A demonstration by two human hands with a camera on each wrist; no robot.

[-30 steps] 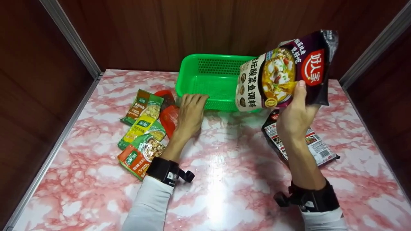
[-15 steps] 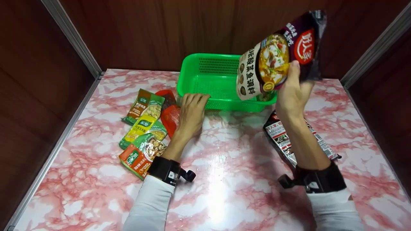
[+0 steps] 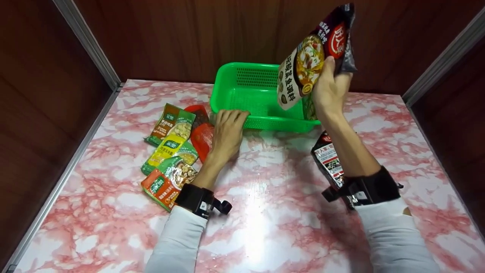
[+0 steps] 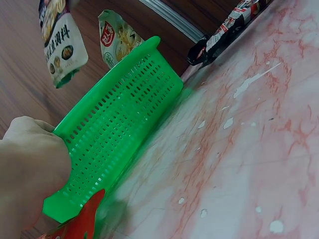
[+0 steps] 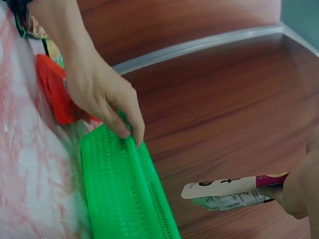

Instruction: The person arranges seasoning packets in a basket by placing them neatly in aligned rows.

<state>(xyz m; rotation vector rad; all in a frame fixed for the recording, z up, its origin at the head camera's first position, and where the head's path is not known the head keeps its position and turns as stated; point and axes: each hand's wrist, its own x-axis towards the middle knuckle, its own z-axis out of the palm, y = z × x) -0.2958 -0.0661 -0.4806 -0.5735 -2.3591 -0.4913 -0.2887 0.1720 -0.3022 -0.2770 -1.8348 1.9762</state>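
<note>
My left hand (image 3: pixel 228 131) grips the near left rim of a green plastic basket (image 3: pixel 265 123); in the right wrist view its thumb and fingers pinch that rim. Raised over the basket's right part, a purple and cream seasoning packet (image 3: pixel 308 62) is held by my right hand (image 3: pixel 330 89), thumb on its printed front. Beneath this packet a pale, green-edged printed face shows in the right wrist view; I cannot tell whether it is its back or a second packet. Another packet (image 4: pixel 115 37) with a red logo stands inside the basket, mostly hidden in the head view.
Left of the basket lie several overlapping seasoning packets (image 3: pixel 168 151), with red packets (image 3: pixel 202 138) beside my left hand. A black and white packet (image 3: pixel 329 161) lies under my right forearm. Brown wood-grain walls (image 3: pixel 182 41) border the marbled table (image 3: pixel 261 182) at back and sides.
My right hand has lifted the seasoning packet up and leftward over the basket, tilting it more upright. The basket's right end has come into view. My left hand keeps its grip on the rim.
</note>
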